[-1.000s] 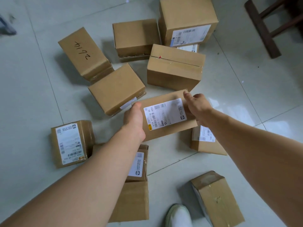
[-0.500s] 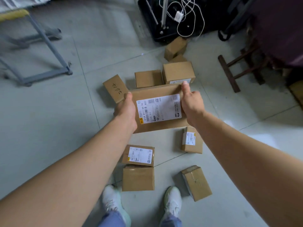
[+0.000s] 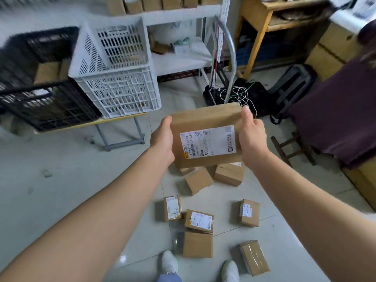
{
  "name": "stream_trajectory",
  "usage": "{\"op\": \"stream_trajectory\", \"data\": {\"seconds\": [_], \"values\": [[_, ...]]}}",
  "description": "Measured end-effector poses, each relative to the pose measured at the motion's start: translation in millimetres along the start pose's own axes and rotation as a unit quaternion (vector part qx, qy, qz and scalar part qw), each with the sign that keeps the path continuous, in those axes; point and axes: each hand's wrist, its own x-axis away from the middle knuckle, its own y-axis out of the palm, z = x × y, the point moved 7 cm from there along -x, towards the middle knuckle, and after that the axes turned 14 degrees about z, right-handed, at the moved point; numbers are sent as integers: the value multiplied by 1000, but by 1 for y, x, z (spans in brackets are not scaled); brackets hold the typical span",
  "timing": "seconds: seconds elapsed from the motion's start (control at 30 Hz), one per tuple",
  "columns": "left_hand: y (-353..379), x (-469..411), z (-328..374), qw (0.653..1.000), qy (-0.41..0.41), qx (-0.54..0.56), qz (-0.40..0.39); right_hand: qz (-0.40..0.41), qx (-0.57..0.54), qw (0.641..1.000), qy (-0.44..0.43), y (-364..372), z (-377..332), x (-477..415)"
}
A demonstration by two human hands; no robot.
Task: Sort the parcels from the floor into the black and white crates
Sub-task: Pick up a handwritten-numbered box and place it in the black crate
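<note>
Small parcels [image 3: 198,244] lie scattered on the tiled floor [image 3: 61,180] by a person's white shoes [image 3: 169,263]. Above them, the left hand [image 3: 162,139] and right hand [image 3: 253,137] grip opposite sides of a labelled parcel [image 3: 205,119], held in mid-air. Beyond, at left, a white crate [image 3: 120,92] and a black crate [image 3: 48,106] stand side by side.

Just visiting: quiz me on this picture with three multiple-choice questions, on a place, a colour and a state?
1. The white crate stands: A) right of the black crate B) left of it C) beneath it
2. The label on the held parcel is: A) red B) white C) blue
3. That parcel is: A) in a crate B) torn open C) held in the air
Answers: 1A, crates sit side by side; 2B, white with dark print; 3C, left hand and right hand grip its sides.
</note>
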Motion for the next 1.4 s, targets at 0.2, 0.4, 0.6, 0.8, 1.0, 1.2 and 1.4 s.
{"op": "stream_trajectory", "data": {"seconds": [0.2,0.4,0.6,0.8,1.0,1.2,1.4], "values": [[-55,33,74,997,60,30,-46,-15,-67,997,-20,6,-70,67],[-117,37,116,990,137,17,-30,-76,-51,996,22,34,-93,107],[-175,32,110,986,137,81,39,-174,-29,983,43,61,-95,134],[-208,35,110,979,103,165,67,-202,-34,978,-32,85,-95,159],[-244,19,110,973,100,169,120,-234,-46,969,-63,124,-99,187],[-299,-23,132,966,92,184,154,-248,-33,965,-81,193,-103,226],[-373,-94,185,966,97,171,169,-263,-46,961,-78,296,-106,282]]}}
